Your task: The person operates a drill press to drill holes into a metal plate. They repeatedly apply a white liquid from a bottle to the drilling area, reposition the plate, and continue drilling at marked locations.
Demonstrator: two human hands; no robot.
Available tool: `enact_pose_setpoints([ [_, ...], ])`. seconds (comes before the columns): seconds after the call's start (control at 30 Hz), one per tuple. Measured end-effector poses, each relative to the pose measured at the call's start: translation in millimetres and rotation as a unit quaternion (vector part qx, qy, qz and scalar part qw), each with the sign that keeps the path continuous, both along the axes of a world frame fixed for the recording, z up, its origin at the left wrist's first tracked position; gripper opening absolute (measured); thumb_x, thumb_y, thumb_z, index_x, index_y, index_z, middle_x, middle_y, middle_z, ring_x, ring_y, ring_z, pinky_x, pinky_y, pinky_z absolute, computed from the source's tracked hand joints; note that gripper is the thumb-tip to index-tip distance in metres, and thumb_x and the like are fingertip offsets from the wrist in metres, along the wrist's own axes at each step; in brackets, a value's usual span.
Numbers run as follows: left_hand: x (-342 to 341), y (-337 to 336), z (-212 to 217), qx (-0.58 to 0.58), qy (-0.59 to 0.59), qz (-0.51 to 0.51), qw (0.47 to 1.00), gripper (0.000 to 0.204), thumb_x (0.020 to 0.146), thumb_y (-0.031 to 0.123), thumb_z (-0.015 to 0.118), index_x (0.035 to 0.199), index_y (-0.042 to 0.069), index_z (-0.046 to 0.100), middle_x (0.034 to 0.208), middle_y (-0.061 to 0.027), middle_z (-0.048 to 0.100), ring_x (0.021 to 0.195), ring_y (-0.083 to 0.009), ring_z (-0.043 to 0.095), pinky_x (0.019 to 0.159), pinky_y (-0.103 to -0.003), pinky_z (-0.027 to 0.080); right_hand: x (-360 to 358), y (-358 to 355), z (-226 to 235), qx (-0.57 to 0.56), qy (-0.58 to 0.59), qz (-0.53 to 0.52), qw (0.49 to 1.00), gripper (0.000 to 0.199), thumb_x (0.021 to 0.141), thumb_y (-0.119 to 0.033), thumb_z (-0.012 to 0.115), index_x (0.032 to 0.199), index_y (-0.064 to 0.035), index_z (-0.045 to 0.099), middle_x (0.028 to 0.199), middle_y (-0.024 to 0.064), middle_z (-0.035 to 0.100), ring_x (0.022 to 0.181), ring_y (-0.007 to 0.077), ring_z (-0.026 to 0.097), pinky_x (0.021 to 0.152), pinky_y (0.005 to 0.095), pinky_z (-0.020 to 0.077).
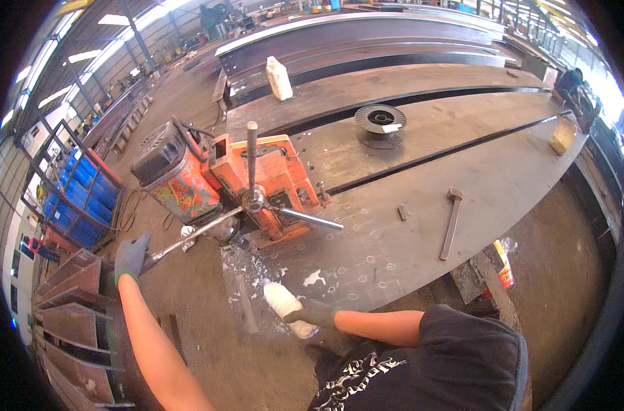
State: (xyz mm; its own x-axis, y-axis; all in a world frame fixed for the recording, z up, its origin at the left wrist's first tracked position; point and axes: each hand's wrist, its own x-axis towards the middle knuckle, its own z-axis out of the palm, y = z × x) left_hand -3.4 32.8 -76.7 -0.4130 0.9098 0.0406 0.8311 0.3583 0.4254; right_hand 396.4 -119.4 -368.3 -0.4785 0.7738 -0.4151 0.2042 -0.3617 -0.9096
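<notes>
An orange magnetic drill (271, 178) with a black-topped motor stands on the near left part of a large steel plate (366, 240). My gloved left hand (131, 257) is closed round the outer end of a long feed lever (202, 233) on the drill's hub. Two more levers stick out from that hub, one upward and one to the right. In my gloved right hand (313, 314) is a whitish bottle (284, 301), tilted over the plate's near edge, its narrow end toward the drill. White splashes and rows of circled marks cover the plate nearby.
A steel hammer (452, 222) and a small metal piece (401, 213) lie on the plate. Farther off are a black spool (380, 125), another whitish bottle (279, 79) and a yellow block (564, 135). Blue cylinders (86, 192) stand caged at left. A person (569, 82) is at far right.
</notes>
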Motion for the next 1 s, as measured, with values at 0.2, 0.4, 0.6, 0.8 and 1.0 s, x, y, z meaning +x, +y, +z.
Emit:
enact_pose_setpoints([
  [0.2, 6, -1, 6, 0.002, -0.011, -0.007, 1.000, 0.059, 0.091, 0.053, 0.068, 0.090, -0.005, 0.077, 0.079, -0.0126, 0.073, 0.071, -0.0205, 0.069, 0.070, -0.038, 0.052, 10, 3, 30, -0.028, -0.016, 0.036, 0.999, 0.083, 0.081, -0.053, 0.080, 0.139, 0.0036, 0.061, 0.134, 0.0229, 0.066, 0.121, 0.0319, 0.064, 0.103, 0.0423, 0.0495],
  [0.4, -3, 0, -2, 0.011, 0.006, -0.020, 1.000, 0.064, 0.090, 0.055, 0.064, 0.098, -0.007, 0.079, 0.085, -0.0218, 0.077, 0.079, -0.0314, 0.076, 0.079, -0.042, 0.054, 2, 4, 11, 0.026, -0.048, 0.010, 0.998, 0.072, 0.081, -0.051, 0.082, 0.126, 0.0032, 0.069, 0.119, 0.0205, 0.074, 0.109, 0.0283, 0.070, 0.097, 0.0418, 0.0539],
  [0.6, 10, 6, 0, -0.011, 0.035, -0.035, 0.999, 0.057, 0.096, 0.052, 0.057, 0.098, -0.001, 0.079, 0.092, -0.0269, 0.076, 0.085, -0.0378, 0.076, 0.082, -0.047, 0.055, -7, 8, -27, 0.048, -0.023, -0.029, 0.998, 0.060, 0.078, -0.048, 0.086, 0.109, 0.0024, 0.078, 0.105, 0.0164, 0.080, 0.090, 0.0239, 0.075, 0.084, 0.0405, 0.0585],
  [0.8, -32, 6, -17, 0.004, 0.297, -0.218, 0.930, 0.034, 0.103, 0.044, 0.054, 0.122, 0.021, 0.070, 0.094, -0.0272, 0.073, 0.094, -0.0454, 0.073, 0.088, -0.053, 0.054, -12, 8, -46, 0.018, 0.004, -0.012, 1.000, 0.063, 0.080, -0.043, 0.087, 0.121, 0.0028, 0.074, 0.106, 0.0139, 0.078, 0.093, 0.0228, 0.074, 0.085, 0.0408, 0.0588],
  [1.0, -29, 9, -10, -0.096, 0.201, -0.156, 0.962, 0.039, 0.105, 0.048, 0.050, 0.123, 0.022, 0.072, 0.101, -0.0246, 0.076, 0.097, -0.0421, 0.073, 0.093, -0.051, 0.053, -7, -3, -5, -0.071, 0.063, -0.046, 0.994, 0.063, 0.083, -0.038, 0.086, 0.129, 0.0007, 0.069, 0.118, 0.0118, 0.075, 0.103, 0.0215, 0.072, 0.092, 0.0380, 0.0565],
])
